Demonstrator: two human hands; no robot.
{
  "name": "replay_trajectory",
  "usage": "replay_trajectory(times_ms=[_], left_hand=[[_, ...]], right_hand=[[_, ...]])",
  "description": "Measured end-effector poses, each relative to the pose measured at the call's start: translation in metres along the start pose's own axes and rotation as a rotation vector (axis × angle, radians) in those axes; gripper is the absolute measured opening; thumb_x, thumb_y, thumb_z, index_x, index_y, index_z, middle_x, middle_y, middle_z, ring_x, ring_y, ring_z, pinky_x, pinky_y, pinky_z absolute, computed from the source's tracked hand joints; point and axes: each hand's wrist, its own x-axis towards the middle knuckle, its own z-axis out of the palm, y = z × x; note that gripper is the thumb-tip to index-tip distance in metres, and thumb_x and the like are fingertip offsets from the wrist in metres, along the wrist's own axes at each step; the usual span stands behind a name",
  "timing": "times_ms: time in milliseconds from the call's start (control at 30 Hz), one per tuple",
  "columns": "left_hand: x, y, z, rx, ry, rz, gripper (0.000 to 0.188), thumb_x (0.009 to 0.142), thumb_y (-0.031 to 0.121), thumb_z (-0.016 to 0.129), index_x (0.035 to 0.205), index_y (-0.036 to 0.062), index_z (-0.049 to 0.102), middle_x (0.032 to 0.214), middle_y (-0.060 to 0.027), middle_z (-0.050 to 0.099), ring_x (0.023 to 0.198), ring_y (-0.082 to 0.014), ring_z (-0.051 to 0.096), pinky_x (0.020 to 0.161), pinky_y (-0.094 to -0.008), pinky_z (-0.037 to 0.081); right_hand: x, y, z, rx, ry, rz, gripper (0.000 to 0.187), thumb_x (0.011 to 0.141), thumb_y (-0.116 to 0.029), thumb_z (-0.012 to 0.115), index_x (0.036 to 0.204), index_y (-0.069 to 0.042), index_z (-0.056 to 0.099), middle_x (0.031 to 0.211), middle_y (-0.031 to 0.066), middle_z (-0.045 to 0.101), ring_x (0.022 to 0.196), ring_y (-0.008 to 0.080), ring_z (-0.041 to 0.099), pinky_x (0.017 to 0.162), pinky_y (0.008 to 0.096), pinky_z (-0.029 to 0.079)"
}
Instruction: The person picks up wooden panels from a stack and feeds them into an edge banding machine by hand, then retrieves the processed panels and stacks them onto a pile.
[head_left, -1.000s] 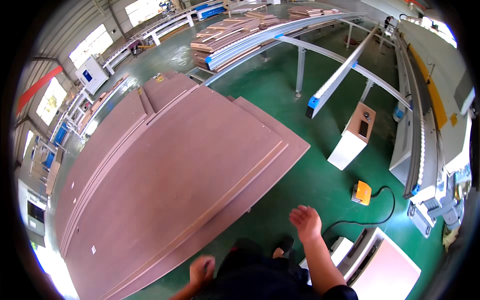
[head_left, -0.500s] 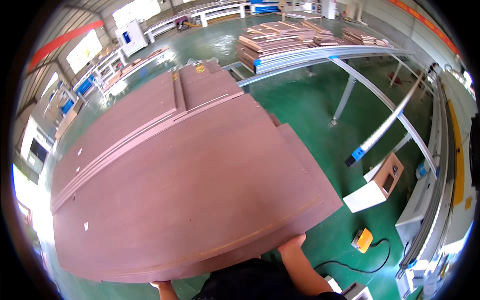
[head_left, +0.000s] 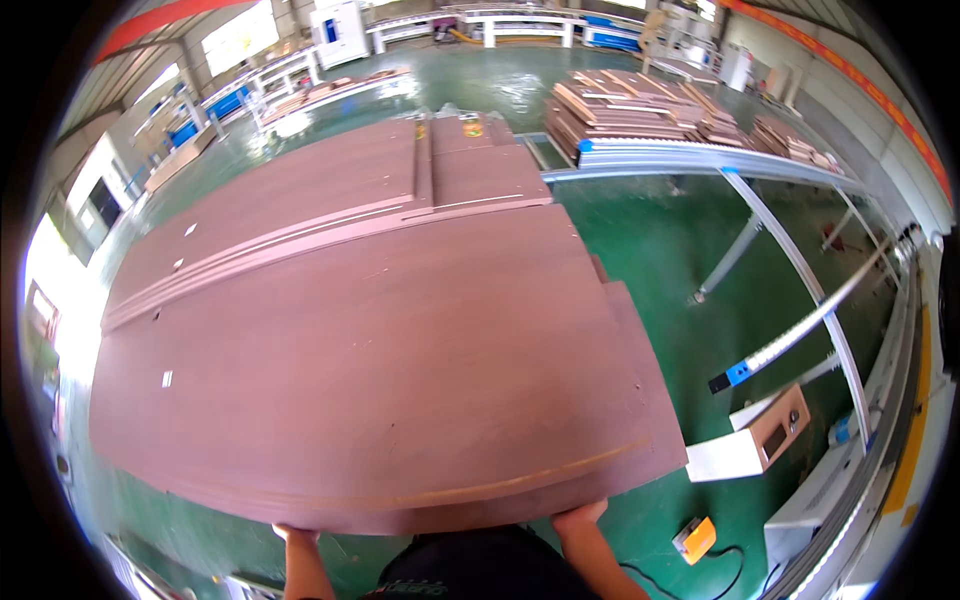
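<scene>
A large brown panel [head_left: 370, 350] lies on top of a stack right in front of me. Its near edge runs across the lower part of the view. My left hand [head_left: 297, 532] is at that edge, left of my body, with its fingers mostly hidden beneath. Farther right, my right hand [head_left: 582, 515] grips the same edge from below, fingers partly out of sight. Another brown panel [head_left: 655, 400] juts out under the top one on the right. White stickers [head_left: 167, 379] show on the left part of the top surface.
More brown panels [head_left: 300, 180] lie beyond the near stack. A metal roller frame [head_left: 790, 240] stands to the right. Near it are a brown-and-white box [head_left: 780, 435] and a yellow foot pedal [head_left: 694, 540] with a black cable. Another panel pile [head_left: 640, 110] stands far right.
The view has turned, so the stack and surroundings sit differently in it. My left hand and forearm show more fully now. Both hands stay at the panel's near edge.
</scene>
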Motion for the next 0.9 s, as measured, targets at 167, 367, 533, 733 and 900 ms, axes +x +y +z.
replay_trajectory(times_ms=[167, 367, 533, 733, 900], left_hand=[[0.018, 0.010, -0.020, 0.263, 0.172, 0.256, 0.048, 0.099, 0.040, 0.044, 0.132, 0.0074, 0.058, 0.124, -0.0113, 0.066, 0.106, -0.0321, 0.067, 0.082, -0.0474, 0.060], [0.042, 0.081, -0.010, 0.517, 0.936, 0.671, 0.053, 0.088, 0.050, 0.061, 0.107, 0.0006, 0.069, 0.106, -0.0214, 0.069, 0.096, -0.0355, 0.070, 0.080, -0.0477, 0.059], [-0.013, 0.106, 0.112, 0.726, 0.384, 1.343, 0.041, 0.088, 0.034, 0.061, 0.115, 0.0028, 0.063, 0.112, -0.0223, 0.062, 0.108, -0.0381, 0.058, 0.093, -0.0472, 0.049], [0.016, -0.014, 0.218, 1.869, -0.181, 1.408, 0.051, 0.090, 0.036, 0.062, 0.128, 0.0031, 0.051, 0.130, -0.0199, 0.050, 0.119, -0.0396, 0.048, 0.103, -0.0489, 0.041], [-0.083, -0.184, 0.269, 1.842, -1.240, 1.276, 0.057, 0.091, 0.032, 0.066, 0.136, 0.0037, 0.046, 0.141, -0.0181, 0.043, 0.127, -0.0397, 0.042, 0.108, -0.0479, 0.036]], right_hand=[[0.037, -0.017, -0.065, -0.339, -0.061, -0.005, 0.048, 0.099, -0.044, 0.042, 0.131, -0.011, 0.056, 0.126, 0.0091, 0.060, 0.103, 0.0266, 0.061, 0.087, 0.0458, 0.050], [0.115, -0.118, -0.232, -0.602, 0.128, -0.204, 0.052, 0.088, -0.042, 0.061, 0.123, -0.004, 0.053, 0.112, 0.0137, 0.059, 0.096, 0.0338, 0.057, 0.082, 0.0497, 0.049], [0.051, -0.195, -0.266, -1.323, 0.553, -0.302, 0.062, 0.089, -0.048, 0.060, 0.133, -0.006, 0.047, 0.127, 0.0159, 0.051, 0.112, 0.0359, 0.049, 0.092, 0.0541, 0.042], [-0.030, -0.251, -0.302, -1.969, 0.953, -0.236, 0.074, 0.090, -0.055, 0.059, 0.145, -0.009, 0.039, 0.146, 0.0185, 0.041, 0.131, 0.0385, 0.040, 0.104, 0.0595, 0.034], [-0.098, -0.244, -0.336, -2.493, 1.195, -0.463, 0.060, 0.090, -0.048, 0.062, 0.132, -0.006, 0.056, 0.147, 0.0157, 0.047, 0.132, 0.0359, 0.046, 0.104, 0.0556, 0.039]])
